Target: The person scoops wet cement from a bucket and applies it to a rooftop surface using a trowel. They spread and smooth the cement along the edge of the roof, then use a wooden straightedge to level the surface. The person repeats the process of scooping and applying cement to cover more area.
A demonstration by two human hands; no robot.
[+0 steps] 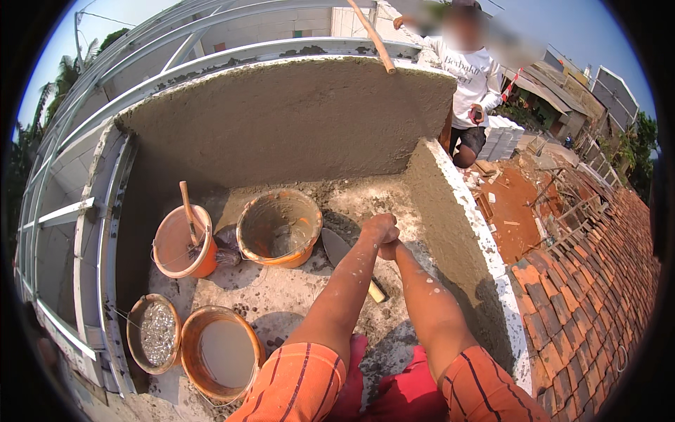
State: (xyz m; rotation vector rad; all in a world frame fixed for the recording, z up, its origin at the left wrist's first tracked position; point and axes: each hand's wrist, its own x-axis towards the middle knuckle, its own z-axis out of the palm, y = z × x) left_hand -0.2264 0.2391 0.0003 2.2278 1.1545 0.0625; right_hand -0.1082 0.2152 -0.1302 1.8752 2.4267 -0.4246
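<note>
My left hand (380, 226) and my right hand (387, 250) meet in front of me above the mortar-stained floor. The left one's fingers are curled in; whatever they might hold is hidden. Most of the right hand's fingers are out of sight below the left. Pale splashes dot both forearms. Beneath my left forearm lies a trowel, its grey blade (335, 246) on one side and its wooden handle (377, 291) on the other. Left of the blade stands an orange bucket (304, 254) with wet mortar (287, 239) inside.
An orange pail (184, 264) holds a wooden-handled tool (188, 207). Nearer stand a bucket of cloudy water (226, 355) and one of glinting liquid (156, 334). Plastered walls (295, 126) enclose the floor. Tiled roof (583, 323) lies right; a co-worker (471, 81) stands beyond the wall.
</note>
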